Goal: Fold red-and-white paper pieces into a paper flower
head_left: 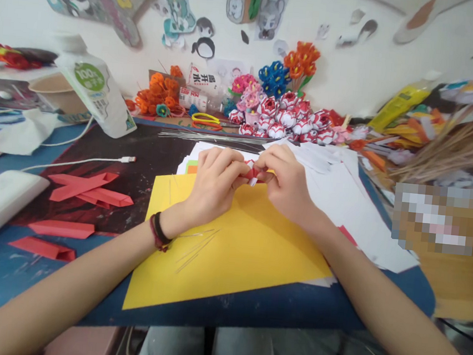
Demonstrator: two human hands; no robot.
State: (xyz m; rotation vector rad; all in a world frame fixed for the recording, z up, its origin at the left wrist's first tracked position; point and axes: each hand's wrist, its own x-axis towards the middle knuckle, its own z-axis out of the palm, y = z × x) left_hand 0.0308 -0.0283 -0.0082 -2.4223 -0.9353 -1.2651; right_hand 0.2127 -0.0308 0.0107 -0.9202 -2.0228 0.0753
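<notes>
Between my fingertips is a small red-and-white folded paper piece, partly hidden by the fingers. My left hand pinches it from the left, and my right hand pinches its right side. Both hands are above the far part of a yellow paper sheet. Thin wires lie on that sheet near my left wrist. To the left, several folded red paper strips rest on the dark mat, some crossed over each other.
White paper sheets spread to the right. At the back stand red-and-white paper flowers and orange flowers. A white bottle stands at left behind a cable plug. Thin sticks jut out at right.
</notes>
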